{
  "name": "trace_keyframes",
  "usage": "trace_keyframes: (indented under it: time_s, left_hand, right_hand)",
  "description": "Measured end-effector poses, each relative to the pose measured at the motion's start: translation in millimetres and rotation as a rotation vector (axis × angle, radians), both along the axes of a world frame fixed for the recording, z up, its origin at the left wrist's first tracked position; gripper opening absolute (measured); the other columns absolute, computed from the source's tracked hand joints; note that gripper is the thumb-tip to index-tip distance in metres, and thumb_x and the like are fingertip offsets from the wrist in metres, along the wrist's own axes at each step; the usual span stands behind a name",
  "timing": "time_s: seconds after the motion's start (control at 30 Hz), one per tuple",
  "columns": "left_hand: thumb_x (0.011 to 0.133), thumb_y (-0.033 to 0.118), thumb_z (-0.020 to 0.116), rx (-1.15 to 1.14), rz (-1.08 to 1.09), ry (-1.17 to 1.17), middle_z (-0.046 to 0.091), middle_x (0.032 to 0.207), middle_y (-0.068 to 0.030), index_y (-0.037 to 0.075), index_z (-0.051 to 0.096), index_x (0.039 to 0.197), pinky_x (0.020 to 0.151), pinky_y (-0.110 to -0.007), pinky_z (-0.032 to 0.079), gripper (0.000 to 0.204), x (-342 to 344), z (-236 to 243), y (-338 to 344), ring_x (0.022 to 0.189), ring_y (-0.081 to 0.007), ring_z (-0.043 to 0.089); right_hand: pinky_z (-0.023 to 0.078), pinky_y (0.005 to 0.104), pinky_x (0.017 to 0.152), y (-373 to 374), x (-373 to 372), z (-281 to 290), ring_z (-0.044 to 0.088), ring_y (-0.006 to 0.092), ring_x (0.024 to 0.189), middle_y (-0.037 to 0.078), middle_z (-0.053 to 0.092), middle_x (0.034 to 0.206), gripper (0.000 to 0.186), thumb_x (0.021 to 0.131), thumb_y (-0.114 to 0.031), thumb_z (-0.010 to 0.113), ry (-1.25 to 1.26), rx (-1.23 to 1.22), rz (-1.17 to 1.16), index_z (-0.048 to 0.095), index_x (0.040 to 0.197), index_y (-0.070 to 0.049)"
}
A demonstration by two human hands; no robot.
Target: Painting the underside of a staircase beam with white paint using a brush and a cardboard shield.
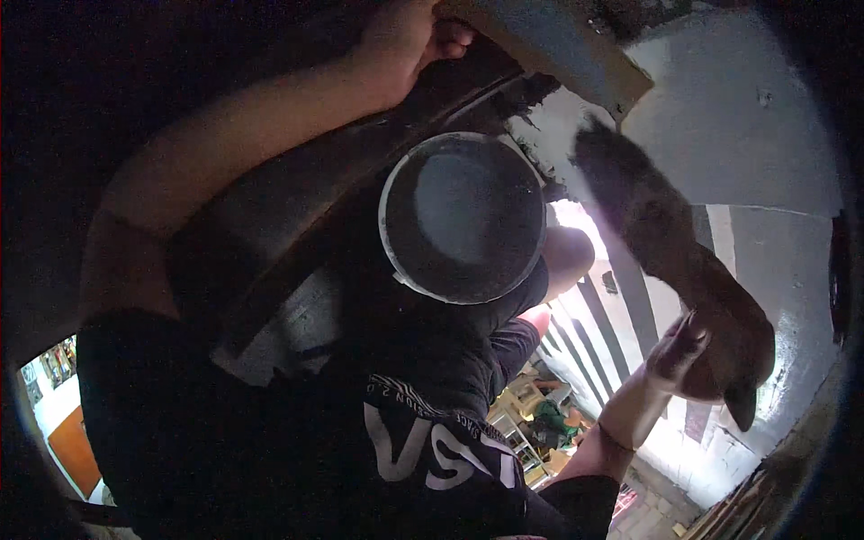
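At the top of the view, my left hand (405,49) is raised with its fingers curled beside the end of a wooden beam (562,49). What those fingers close on, if anything, is hidden. My right hand (679,353) is closed at the right, close to a wall or panel (738,135) partly coated in white. A large dark brown shape (729,324), perhaps a shadow, runs past this hand up the white surface; any thing in its grip cannot be told from it. A round bucket (389,243) with a pale rim stands near my lap, a greyish patch inside.
Dark stripes (621,297) break the white coating lower on the wall. A dark slanting board edge (306,234) passes under my left arm. Cluttered objects (549,418) lie far below, with paving (666,504) beside them. An orange-brown panel (75,450) shows at the lower left.
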State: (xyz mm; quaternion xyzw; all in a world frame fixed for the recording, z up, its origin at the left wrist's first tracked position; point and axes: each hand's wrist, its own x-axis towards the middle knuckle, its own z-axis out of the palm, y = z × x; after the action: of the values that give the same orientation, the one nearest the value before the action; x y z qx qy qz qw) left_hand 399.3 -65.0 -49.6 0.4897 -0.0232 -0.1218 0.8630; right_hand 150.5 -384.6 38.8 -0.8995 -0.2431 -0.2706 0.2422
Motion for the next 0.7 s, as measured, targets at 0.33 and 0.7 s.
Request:
trace_keyframes:
  time_s: [0.33, 0.7]
  left_hand:
    - [0.107, 0.037, 0.051, 0.027, 0.011, 0.073, 0.062, 0.087, -0.0049, 0.007, 0.059, 0.115, 0.07, -0.034, 0.056, 0.032, 8.1, 5.9, -8.5, 0.071, -0.0178, 0.061]
    - [0.106, 0.037, 0.052, 0.045, 0.014, 0.097, 0.062, 0.088, -0.0054, 0.007, 0.058, 0.117, 0.07, -0.033, 0.057, 0.032, 7.4, 12.3, -6.4, 0.072, -0.0179, 0.062]
  right_hand:
    - [0.056, 0.0322, 0.091, 92.0, 46.3, -40.3, 0.07, 0.0207, 0.101, 0.01, 0.073, 0.109, 0.034, 0.079, 0.007, 0.078, 0.552, 0.52, 0.054, 0.069, 0.111, 0.001]
    - [0.055, 0.0347, 0.092, 83.1, 46.4, -30.0, 0.068, 0.0226, 0.104, 0.012, 0.068, 0.113, 0.04, 0.078, 0.01, 0.076, 0.251, 0.248, 0.064, 0.063, 0.114, 0.0]
